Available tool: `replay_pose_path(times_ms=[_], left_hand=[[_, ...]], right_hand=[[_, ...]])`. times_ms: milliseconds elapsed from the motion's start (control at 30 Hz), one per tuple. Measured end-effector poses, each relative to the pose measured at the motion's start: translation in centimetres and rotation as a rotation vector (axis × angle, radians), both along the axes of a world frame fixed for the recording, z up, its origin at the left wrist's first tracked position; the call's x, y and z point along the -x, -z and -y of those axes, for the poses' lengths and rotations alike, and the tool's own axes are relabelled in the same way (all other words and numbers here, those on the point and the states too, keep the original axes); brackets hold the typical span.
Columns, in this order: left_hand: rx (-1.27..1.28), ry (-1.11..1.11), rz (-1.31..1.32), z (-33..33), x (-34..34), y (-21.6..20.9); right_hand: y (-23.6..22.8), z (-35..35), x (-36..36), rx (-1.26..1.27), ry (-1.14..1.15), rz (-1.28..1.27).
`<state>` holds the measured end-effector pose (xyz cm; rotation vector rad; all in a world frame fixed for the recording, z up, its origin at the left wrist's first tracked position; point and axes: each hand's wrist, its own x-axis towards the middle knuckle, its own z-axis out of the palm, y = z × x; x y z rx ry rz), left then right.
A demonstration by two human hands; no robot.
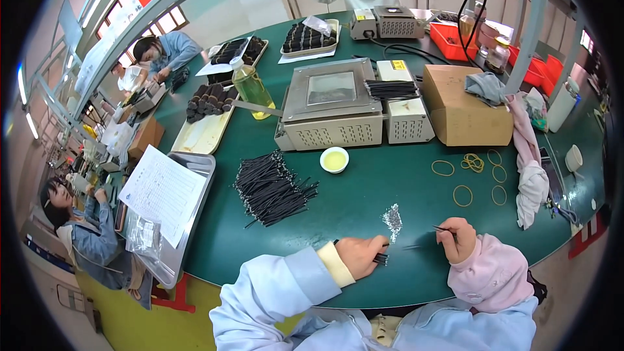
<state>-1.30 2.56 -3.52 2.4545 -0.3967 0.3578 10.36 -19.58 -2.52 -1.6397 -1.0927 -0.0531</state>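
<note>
My left hand (363, 257) is closed around several short black wires (381, 259) near the front edge of the green table (351, 205). To its right, my right hand (457, 240) pinches a thin dark pointed tool that looks like tweezers (441, 228), its tip toward the left; most of it is hidden in the fingers. Beyond and between the hands lies a small heap of tiny silvery pieces (392, 222). A large loose pile of black wires (270, 188) spreads out to the left. Behind that pile, a small white cup (334, 160) holds pale yellow liquid.
A metal heating box (331, 127) stands beyond the cup, with a cardboard box (465, 107) to its right. Rubber bands (463, 195) and a cloth (533, 188) lie at right. At left are a metal tray (206, 185) with papers and a bottle (252, 91). Other people sit around.
</note>
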Motion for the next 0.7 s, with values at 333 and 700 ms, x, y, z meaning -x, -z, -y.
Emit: replay_pose_path(times_ms=[333, 700], left_hand=[[-0.062, -0.036, -0.181, -0.1, 0.3, -0.7], [-0.024, -0.002, -0.015, -0.1, 0.0, -1.3]], right_hand=[[-0.1, -0.2, 0.1, 0.014, -0.005, -0.004], [0.0, -0.2, -0.1, 0.042, 0.012, -0.010]])
